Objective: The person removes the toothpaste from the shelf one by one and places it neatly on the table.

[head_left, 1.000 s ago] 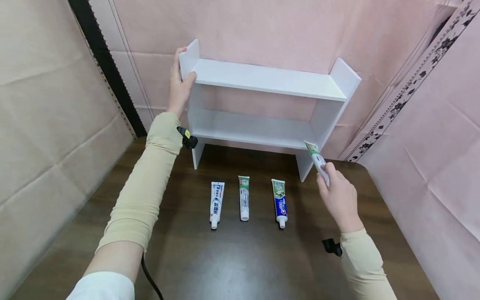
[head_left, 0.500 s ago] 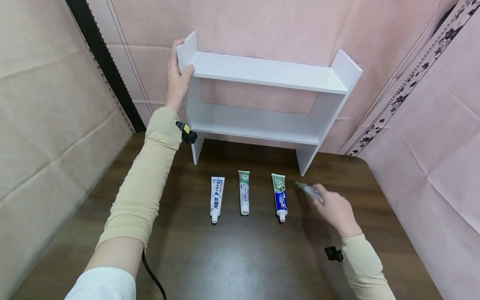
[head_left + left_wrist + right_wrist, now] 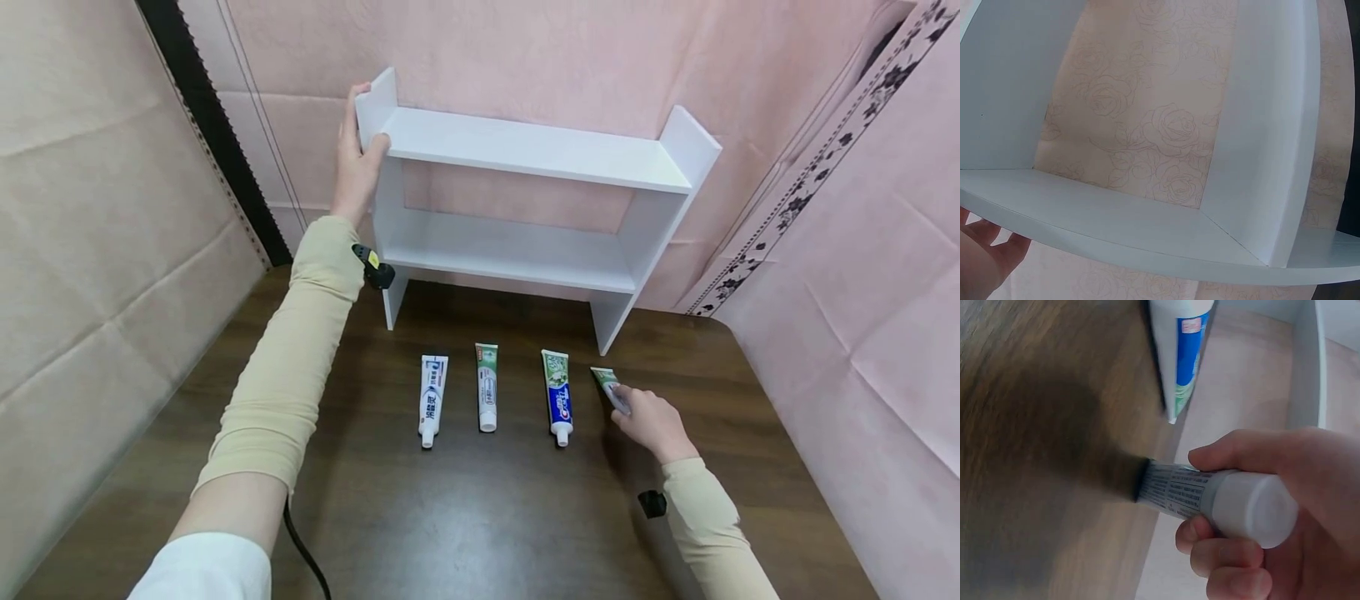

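A white two-tier shelf (image 3: 517,250) stands at the back of the table. My left hand (image 3: 357,171) grips its left side panel near the top; the left wrist view shows fingers (image 3: 1010,253) against the panel's edge. My right hand (image 3: 651,421) pinches a green and white toothpaste tube (image 3: 606,385) low over the table, right of the others. In the right wrist view its white cap (image 3: 1254,506) points back toward the palm. Three tubes lie in a row: a white and blue toothpaste (image 3: 432,400), a green and white toothpaste (image 3: 487,387) and a green and blue toothpaste (image 3: 557,396).
The dark wooden table (image 3: 465,517) spreads in front of the shelf. Pink cloth (image 3: 525,58) hangs behind, with a pale cloth wall (image 3: 112,208) at left and another pink one (image 3: 862,333) at right. A black cable (image 3: 303,550) lies by the left arm.
My right hand has come down and left from beside the shelf's right leg, bringing the tube close to the table. The left hand keeps its grip on the shelf.
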The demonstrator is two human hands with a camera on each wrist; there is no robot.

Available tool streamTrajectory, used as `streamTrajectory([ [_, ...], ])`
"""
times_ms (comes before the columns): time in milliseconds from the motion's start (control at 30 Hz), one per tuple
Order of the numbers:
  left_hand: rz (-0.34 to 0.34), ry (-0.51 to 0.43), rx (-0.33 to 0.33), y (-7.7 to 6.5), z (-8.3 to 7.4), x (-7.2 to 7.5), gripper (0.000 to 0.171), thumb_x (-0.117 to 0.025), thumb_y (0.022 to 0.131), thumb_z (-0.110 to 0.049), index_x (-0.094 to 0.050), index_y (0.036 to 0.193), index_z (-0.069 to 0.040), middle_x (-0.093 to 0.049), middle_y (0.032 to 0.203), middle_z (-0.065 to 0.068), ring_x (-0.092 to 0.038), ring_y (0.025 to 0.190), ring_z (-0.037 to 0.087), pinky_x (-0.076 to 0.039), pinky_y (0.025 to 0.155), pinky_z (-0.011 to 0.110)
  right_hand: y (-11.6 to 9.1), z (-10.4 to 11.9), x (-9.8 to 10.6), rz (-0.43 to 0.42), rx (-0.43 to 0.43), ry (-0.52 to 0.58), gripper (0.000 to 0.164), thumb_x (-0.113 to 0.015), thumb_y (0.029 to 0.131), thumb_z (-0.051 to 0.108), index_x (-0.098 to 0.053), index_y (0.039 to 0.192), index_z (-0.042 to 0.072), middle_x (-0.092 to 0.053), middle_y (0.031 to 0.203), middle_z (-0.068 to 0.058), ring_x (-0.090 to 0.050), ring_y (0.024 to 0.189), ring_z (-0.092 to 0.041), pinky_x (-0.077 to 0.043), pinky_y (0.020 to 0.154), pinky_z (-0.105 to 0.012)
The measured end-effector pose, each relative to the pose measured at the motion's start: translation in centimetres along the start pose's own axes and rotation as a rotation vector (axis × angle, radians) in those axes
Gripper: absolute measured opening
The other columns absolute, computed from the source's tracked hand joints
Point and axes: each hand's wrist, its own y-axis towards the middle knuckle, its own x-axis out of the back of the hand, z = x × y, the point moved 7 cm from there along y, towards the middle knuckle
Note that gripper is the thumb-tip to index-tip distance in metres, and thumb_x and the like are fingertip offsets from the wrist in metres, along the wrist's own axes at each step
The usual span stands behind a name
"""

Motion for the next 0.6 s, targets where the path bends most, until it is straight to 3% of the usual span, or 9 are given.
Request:
streamTrajectory([
  [167, -0.003, 0.012, 0.012, 0.1, 0.2, -0.1, 0.063, -0.044, 0.090, -0.008, -0.035, 0.146, -0.035, -0.038, 0.141, -0.006, -0.037, 0.115, 0.007, -0.034, 0.094, 0.027, 0.4, -0.3, -1.0, 0.012, -0.016, -0.029, 0.047, -0.063, 0.088, 0.018, -0.058, 0.129, -0.003, -0.066, 0.101, -0.028, -0.051, 0.067, -0.026, -0.039, 0.054, -0.035],
  [433, -0.017, 0.014, 0.011, 0.0, 0.3, 0.1, 0.064, -0.043, 0.090, -0.008, -0.034, 0.147, -0.036, -0.037, 0.144, -0.006, -0.037, 0.116, 0.006, -0.033, 0.095, 0.025, 0.2, -0.4, -2.1, 0.010, -0.003, -0.074, 0.045, -0.063, 0.088, 0.018, -0.058, 0.128, -0.002, -0.067, 0.097, -0.031, -0.058, 0.065, -0.029, -0.047, 0.055, -0.046],
  [600, -0.027, 0.012, 0.020, 0.1, 0.3, 0.0, 0.064, -0.043, 0.090, -0.008, -0.035, 0.146, -0.036, -0.038, 0.141, -0.005, -0.038, 0.115, 0.007, -0.034, 0.094, 0.026, 0.2, -0.5, -2.8, 0.063, -0.025, -0.061, 0.051, -0.065, 0.089, 0.020, -0.053, 0.134, -0.001, -0.067, 0.094, -0.029, -0.058, 0.066, -0.027, -0.049, 0.056, -0.043],
])
